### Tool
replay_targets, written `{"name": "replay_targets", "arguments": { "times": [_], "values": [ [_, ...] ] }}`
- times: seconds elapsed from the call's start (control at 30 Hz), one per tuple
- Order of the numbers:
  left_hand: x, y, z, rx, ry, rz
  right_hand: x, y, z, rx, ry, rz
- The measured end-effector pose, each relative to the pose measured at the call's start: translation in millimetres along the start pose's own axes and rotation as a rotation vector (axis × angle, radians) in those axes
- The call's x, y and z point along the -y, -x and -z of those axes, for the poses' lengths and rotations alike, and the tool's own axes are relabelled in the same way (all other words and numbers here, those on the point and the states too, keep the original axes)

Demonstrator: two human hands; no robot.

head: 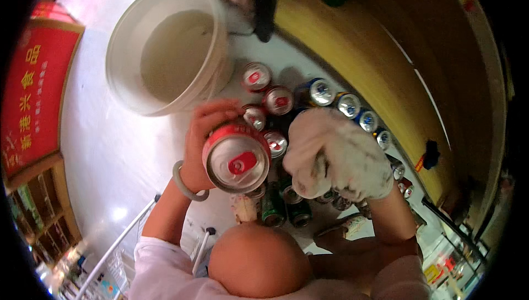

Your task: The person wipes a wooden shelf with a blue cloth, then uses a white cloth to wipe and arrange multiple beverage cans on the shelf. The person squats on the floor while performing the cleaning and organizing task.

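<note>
My left hand (202, 143), with a pale bracelet at the wrist, holds a red drink can (236, 163); its silver lid and red tab face the camera. My right hand (337, 155) is covered by a stained white glove or cloth, with the fingers seemingly curled; whether anything is inside them is hidden. It is right of the held can, above standing cans. Beyond my hands are several red cans (279, 100). Blue cans (322, 92) form a curved row at the upper right. Green cans or bottles (273, 209) stand nearer to me.
A large translucent plastic bucket (165, 47) holding cloudy liquid stands at the upper left. A yellowish wooden edge (351, 56) curves along the right. A white metal rack (111, 246) is at the lower left, and a rounded bare skin surface (258, 258) at the bottom centre.
</note>
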State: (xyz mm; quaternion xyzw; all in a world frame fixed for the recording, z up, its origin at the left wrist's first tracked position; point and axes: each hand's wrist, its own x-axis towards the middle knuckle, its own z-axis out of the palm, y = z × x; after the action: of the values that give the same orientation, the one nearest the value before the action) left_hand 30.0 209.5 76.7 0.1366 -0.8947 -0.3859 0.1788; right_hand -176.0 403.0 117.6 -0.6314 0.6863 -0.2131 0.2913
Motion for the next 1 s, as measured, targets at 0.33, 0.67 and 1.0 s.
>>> {"name": "replay_targets", "arguments": {
  "times": [0.33,0.67,1.0],
  "values": [
    [-15,-187,-97,-0.198,0.294,0.034,-112,47,57,-0.485,0.258,-0.541],
    [57,-274,-148,-0.368,0.169,0.038,-247,54,93,-0.206,0.521,-0.749],
    [59,-226,-110,-0.282,0.154,-0.304,-120,10,72,-0.052,0.662,-0.695]
  ]
}}
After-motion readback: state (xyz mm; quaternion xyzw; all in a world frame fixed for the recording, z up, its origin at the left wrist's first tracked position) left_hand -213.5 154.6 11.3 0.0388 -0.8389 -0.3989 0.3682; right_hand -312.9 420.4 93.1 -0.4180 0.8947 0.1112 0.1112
